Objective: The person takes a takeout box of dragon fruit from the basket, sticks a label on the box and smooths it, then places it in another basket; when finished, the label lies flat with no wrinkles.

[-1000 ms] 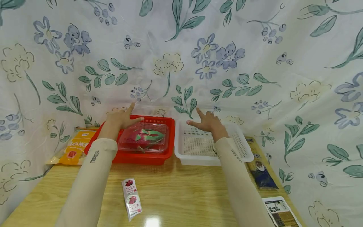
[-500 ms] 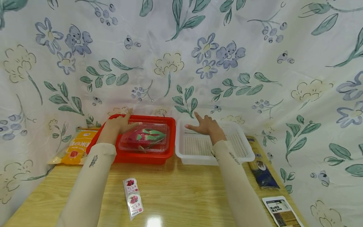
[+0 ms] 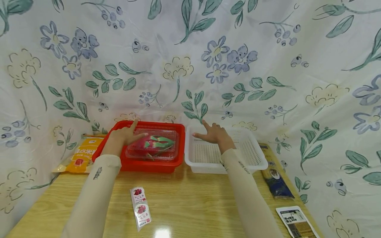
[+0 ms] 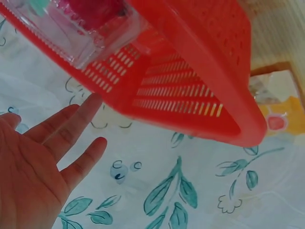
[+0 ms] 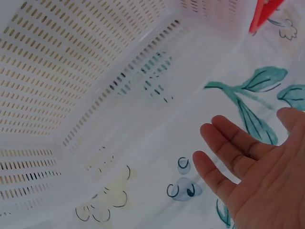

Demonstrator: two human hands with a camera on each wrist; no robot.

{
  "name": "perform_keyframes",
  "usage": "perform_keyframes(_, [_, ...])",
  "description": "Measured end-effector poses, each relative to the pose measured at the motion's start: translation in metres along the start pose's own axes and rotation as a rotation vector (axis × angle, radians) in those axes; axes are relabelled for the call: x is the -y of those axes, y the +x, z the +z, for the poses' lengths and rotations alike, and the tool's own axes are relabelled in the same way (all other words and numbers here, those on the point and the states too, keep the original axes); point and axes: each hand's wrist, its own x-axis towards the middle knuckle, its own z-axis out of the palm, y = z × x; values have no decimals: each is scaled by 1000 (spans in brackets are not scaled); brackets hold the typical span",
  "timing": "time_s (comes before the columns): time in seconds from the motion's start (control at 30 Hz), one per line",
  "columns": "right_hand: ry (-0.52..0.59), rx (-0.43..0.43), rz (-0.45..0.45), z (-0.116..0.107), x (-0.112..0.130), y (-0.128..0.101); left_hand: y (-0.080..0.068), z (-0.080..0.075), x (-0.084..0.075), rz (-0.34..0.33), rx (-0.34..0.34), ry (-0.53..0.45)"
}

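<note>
My left hand [image 3: 123, 135] hovers over the left part of a red plastic basket [image 3: 146, 167], its fingers extended and holding nothing. Inside that basket is a clear plastic box [image 3: 172, 153] with a pink-and-green dragon fruit [image 3: 159, 144] in it. Over the white plastic basket [image 3: 205, 165] is my right hand [image 3: 216, 134], thumb and index finger spread, with nothing in its grasp. The left wrist view has the left fingertips [image 4: 96, 100] right by the red rim. In the right wrist view, relaxed fingers [image 5: 212, 171] are beside the white basket's far wall.
A strip of dragon fruit stickers [image 3: 141, 208] lies on the wooden table [image 3: 184, 205]. An orange-and-yellow food bag [image 3: 84, 153] is left of the red basket. To the right lie a gold-and-blue packet [image 3: 275, 178] and a white-edged pack [image 3: 296, 221]. Floral cloth [image 3: 178, 43] hangs behind.
Both hands have come down slightly and a little nearer, the left one lower over the red basket. The baskets, box and stickers keep their places, while the head view has shifted slightly.
</note>
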Motion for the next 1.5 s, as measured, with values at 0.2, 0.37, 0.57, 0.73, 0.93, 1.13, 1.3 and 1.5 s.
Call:
perform_keyframes(0.2, [-1,8,-2,5,-1,3,-2,5,11,-14,-15,25])
perform_keyframes(0.37, [14,19,19,11,1,6,-3,9,19,-33,11,32])
perform_keyframes(0.57, [25,42,41,17,8,5,-6,14,25,-35,1,49])
perform_keyframes(0.73, [-4,41,52,22,9,5,-10,19,31,-36,-61,39])
perform_keyframes(0.93, [13,50,67,27,9,5,-14,25,42,-61,-92,28])
perform_keyframes(1.13, [20,62,55,29,12,6,-19,31,55,-91,-82,17])
perform_keyframes(1.3, [39,67,41,32,13,6,-26,34,66,-111,-80,0])
perform_keyframes(1.5, [49,79,56,40,12,9,-35,37,84,-129,-61,-48])
